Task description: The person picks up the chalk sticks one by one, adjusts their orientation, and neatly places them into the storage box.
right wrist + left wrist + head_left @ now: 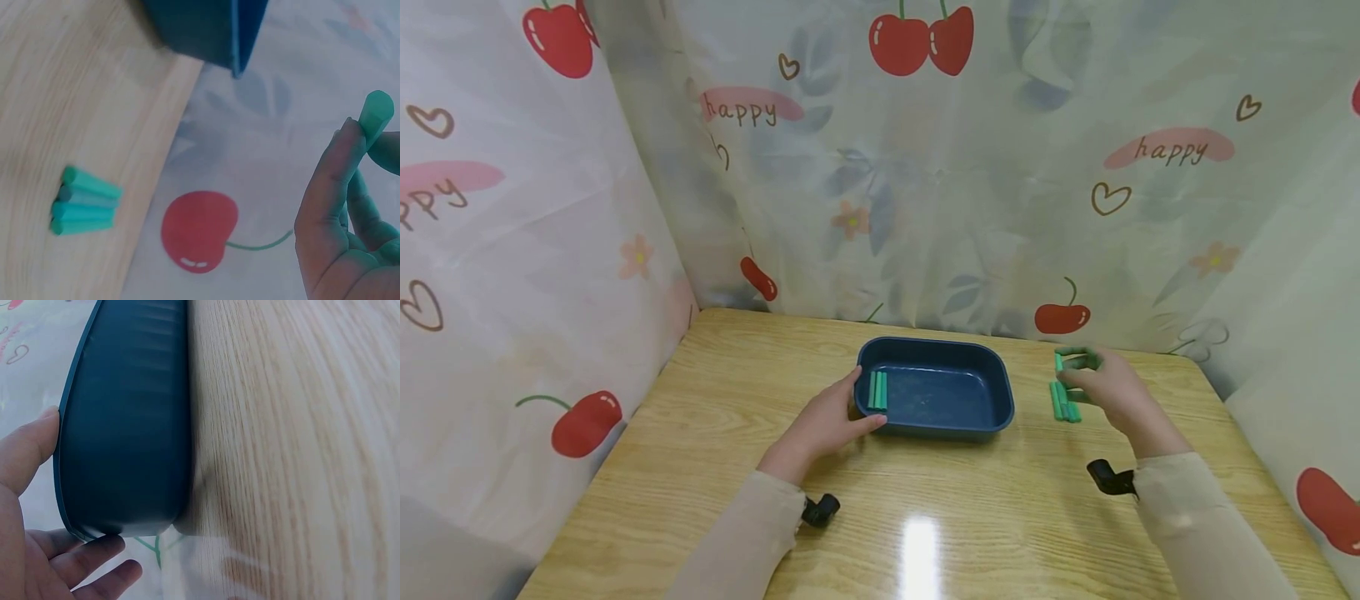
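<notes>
Sleeves (741, 533) lead to left fingers (31, 447) gripping a blue bin (943, 400) of three green sticks (877, 390), right fingers (332, 175) pinching another stick (377, 114).

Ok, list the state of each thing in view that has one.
Bin: upright on the table, open-topped.
Bin sticks: lying side by side at the bin's left end.
Table sticks: four, lying close together.
Held stick: pinched.
Left hand: gripping the bin's left end.
Right hand: pinching the held stick.
</notes>
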`<state>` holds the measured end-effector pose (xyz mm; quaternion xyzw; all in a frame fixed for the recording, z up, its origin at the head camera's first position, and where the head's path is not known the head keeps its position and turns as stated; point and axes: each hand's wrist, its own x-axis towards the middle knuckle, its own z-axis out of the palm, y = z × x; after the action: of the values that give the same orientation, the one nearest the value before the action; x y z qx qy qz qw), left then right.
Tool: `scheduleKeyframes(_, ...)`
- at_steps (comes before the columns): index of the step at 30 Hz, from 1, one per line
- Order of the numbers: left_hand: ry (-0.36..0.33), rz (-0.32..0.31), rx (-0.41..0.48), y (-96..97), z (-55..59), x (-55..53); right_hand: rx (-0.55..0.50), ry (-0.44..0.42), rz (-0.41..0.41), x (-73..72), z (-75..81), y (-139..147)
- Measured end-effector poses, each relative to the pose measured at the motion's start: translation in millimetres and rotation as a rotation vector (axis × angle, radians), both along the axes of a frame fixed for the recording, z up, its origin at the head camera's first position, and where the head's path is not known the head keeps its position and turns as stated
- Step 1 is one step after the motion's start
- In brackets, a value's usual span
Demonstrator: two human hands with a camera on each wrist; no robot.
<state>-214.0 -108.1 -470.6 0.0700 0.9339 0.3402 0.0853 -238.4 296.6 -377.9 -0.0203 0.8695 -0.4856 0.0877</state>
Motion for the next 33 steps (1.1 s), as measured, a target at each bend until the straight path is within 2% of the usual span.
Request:
scheduleKeyframes(6,0.003,0.0,0.006,-1.2,-0.6,0.7,-0.025,0.007,0.0,-0.3,8.4,-15)
scheduleKeyframes(14,0.006,0.003,0.005,-0.5,-0.1,1.5,-0.128,0.026,0.022,0.6,15.5,-36)
scheduleKeyframes(33,0.0,0.011,0.007,2.2,6.1,4.4,-0.288,0.019,0.044,-7.6,16.4,-87)
